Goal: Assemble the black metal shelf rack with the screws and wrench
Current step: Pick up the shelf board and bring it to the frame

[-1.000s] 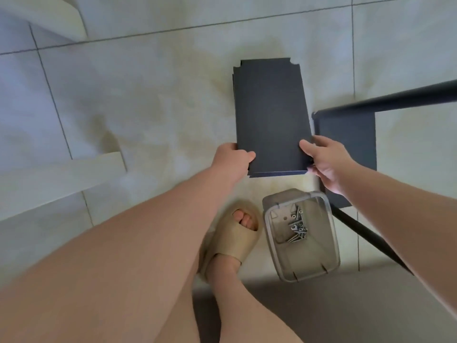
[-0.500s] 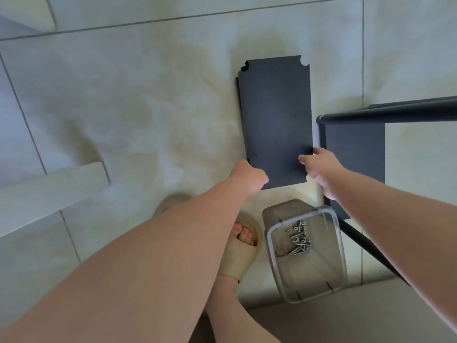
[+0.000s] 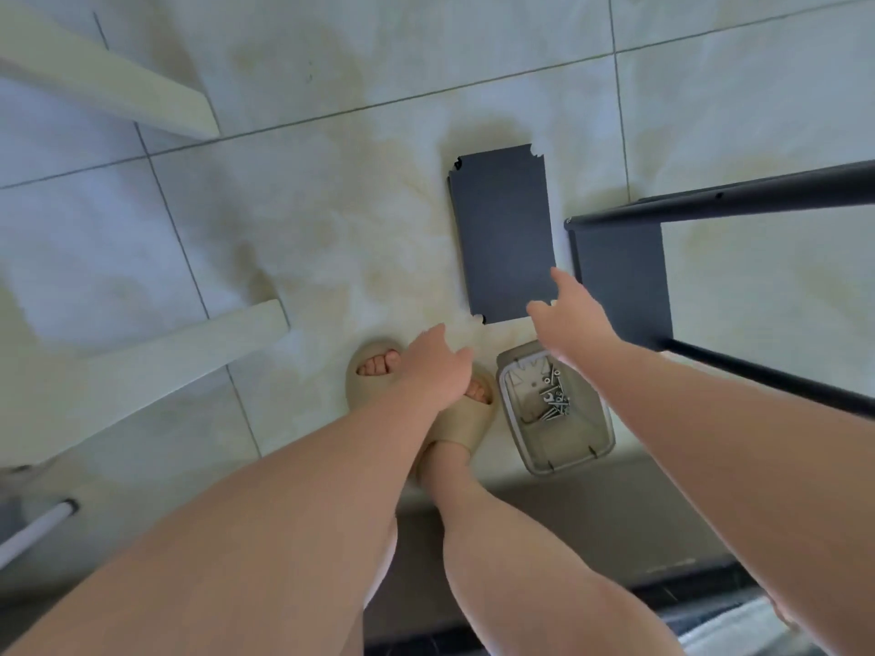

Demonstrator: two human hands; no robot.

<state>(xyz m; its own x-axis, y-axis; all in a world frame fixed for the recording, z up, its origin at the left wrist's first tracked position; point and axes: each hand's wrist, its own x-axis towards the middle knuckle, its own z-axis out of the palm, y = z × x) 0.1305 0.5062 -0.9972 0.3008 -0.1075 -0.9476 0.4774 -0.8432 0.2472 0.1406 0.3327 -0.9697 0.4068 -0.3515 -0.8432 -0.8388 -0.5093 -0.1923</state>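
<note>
Both hands have let go of the panel (image 3: 499,239), which now lies flat on the floor (image 3: 331,239) with its notched corners showing. Nearest, a dark strip (image 3: 615,508) of flooring runs under the legs, and the feet stand in beige slippers (image 3: 457,426) at its edge. Just right of them sits a clear tub (image 3: 563,445) holding the screws (image 3: 551,402). Above the slippers hovers the left hand (image 3: 438,366), fingers loosely straight and holding nothing. The right hand (image 3: 570,319) has its fingers spread over the panel's near right corner; whether it touches, I cannot tell. Right of the panel stands the rack frame (image 3: 620,277), tubes running off right. Pale marbled tiles with yellowish patches and dark grout lines stretch beyond, crossed at left by two white beams (image 3: 142,366).
</note>
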